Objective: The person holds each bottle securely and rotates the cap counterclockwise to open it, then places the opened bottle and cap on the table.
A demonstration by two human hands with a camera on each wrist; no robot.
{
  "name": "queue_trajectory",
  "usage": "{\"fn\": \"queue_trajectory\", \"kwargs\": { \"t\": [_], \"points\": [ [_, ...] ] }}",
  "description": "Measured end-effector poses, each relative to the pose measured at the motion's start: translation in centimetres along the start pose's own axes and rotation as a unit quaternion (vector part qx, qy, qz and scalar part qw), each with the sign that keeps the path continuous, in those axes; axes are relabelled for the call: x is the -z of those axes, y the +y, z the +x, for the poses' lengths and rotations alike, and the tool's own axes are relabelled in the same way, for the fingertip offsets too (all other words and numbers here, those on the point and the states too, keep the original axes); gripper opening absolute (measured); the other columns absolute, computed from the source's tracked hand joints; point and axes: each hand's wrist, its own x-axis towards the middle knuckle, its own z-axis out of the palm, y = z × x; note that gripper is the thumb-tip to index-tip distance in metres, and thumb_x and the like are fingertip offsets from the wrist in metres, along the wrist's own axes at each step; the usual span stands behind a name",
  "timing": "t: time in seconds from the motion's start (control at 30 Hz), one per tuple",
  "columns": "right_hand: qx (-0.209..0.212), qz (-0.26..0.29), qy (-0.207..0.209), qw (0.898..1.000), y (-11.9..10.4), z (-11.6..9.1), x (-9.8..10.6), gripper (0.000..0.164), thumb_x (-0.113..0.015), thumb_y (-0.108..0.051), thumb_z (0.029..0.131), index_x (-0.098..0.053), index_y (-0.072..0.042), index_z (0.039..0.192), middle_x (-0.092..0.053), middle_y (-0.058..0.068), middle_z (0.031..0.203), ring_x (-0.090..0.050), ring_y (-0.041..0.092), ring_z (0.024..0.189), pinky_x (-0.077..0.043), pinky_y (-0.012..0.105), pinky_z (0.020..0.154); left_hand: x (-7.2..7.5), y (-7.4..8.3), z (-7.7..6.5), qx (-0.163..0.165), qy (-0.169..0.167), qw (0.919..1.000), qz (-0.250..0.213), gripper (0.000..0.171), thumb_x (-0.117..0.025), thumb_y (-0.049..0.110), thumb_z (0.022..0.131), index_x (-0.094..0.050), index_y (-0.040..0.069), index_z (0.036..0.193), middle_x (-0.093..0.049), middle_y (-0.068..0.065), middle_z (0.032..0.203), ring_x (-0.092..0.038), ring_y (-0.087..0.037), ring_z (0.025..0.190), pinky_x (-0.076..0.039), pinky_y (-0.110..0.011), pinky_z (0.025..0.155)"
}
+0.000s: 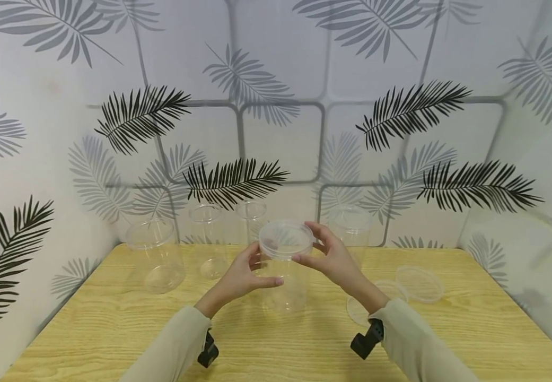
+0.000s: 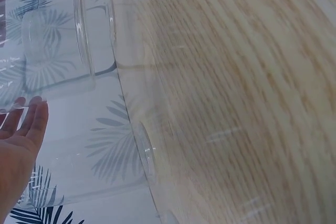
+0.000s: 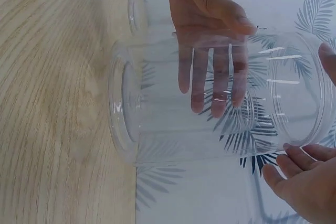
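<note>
A clear plastic jar [image 1: 286,289] stands upright in front of me, with a round clear lid [image 1: 286,237] on its mouth. My left hand [image 1: 239,277] holds the jar's side, thumb in front and fingers behind; in the right wrist view its fingers [image 3: 198,90] show through the clear wall. At the top right, my right hand [image 1: 332,260] grips the lid's rim between thumb and fingers. The left wrist view shows the right hand's fingertips [image 2: 37,103] at the rim.
Two loose clear lids lie on the wooden table [image 1: 266,353] by my right forearm, a farther lid [image 1: 419,284] and a nearer lid [image 1: 356,310]. Behind stand a wide jar [image 1: 155,265] at left, two narrower jars, and another jar [image 1: 352,233] at right, near the leaf-patterned wall.
</note>
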Motion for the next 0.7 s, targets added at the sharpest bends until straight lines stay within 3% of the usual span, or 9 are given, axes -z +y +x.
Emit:
{"fn": "queue_trajectory", "kwargs": {
  "t": [0.1,0.2,0.3,0.43,0.53,0.7],
  "points": [
    [0.012,0.013,-0.015,1.0,0.1,0.1,0.3,0.073,-0.073,-0.016,0.078,-0.033,-0.009,0.139,-0.042,0.013,0.137,-0.039,0.032,0.128,-0.036,0.047,0.104,0.0,-0.1,0.0,-0.005,-0.006,1.0,-0.005,0.077,-0.078,0.012,0.071,-0.037,0.009,0.136,-0.047,-0.014,0.132,-0.048,-0.031,0.12,-0.038,-0.05,0.101],
    [0.014,0.049,-0.06,0.997,0.3,0.2,1.0,0.072,-0.071,-0.017,0.08,-0.032,-0.014,0.14,-0.04,0.01,0.14,-0.042,0.029,0.126,-0.043,0.04,0.099,0.1,-0.1,0.0,-0.013,-0.014,0.9997,-0.016,0.078,-0.078,0.009,0.07,-0.037,0.009,0.137,-0.047,-0.014,0.132,-0.048,-0.031,0.12,-0.038,-0.049,0.101],
    [0.009,0.109,-0.122,0.987,0.8,0.5,1.8,0.072,-0.068,-0.017,0.082,-0.028,-0.015,0.142,-0.037,0.011,0.141,-0.047,0.022,0.123,-0.049,0.03,0.089,0.2,0.0,-0.1,-0.022,-0.028,0.999,-0.026,0.08,-0.078,0.008,0.07,-0.036,0.009,0.137,-0.046,-0.014,0.133,-0.048,-0.031,0.12,-0.039,-0.048,0.101],
    [0.017,0.172,-0.177,0.969,1.3,1.0,2.6,0.073,-0.065,-0.014,0.085,-0.023,-0.009,0.144,-0.035,0.018,0.139,-0.048,0.018,0.12,-0.049,0.025,0.087,0.2,0.3,-0.1,-0.027,-0.045,0.9981,-0.031,0.082,-0.079,0.01,0.07,-0.034,0.01,0.139,-0.045,-0.014,0.134,-0.048,-0.032,0.12,-0.039,-0.048,0.101],
    [0.018,0.184,-0.19,0.964,1.4,1.2,2.8,0.073,-0.064,-0.013,0.085,-0.021,-0.008,0.144,-0.036,0.017,0.138,-0.046,0.024,0.121,-0.049,0.026,0.088,0.2,0.3,-0.2,-0.025,-0.05,0.998,-0.031,0.083,-0.078,0.01,0.07,-0.033,0.009,0.14,-0.044,-0.015,0.135,-0.047,-0.033,0.121,-0.039,-0.049,0.101],
    [0.011,0.165,-0.187,0.968,1.2,0.9,2.7,0.074,-0.063,-0.017,0.087,-0.018,-0.01,0.145,-0.038,0.01,0.137,-0.04,0.036,0.124,-0.047,0.028,0.091,0.1,0.2,-0.2,-0.021,-0.045,0.9984,-0.026,0.082,-0.078,0.011,0.071,-0.032,0.01,0.14,-0.044,-0.016,0.135,-0.047,-0.034,0.121,-0.038,-0.05,0.102]
  ]
}}
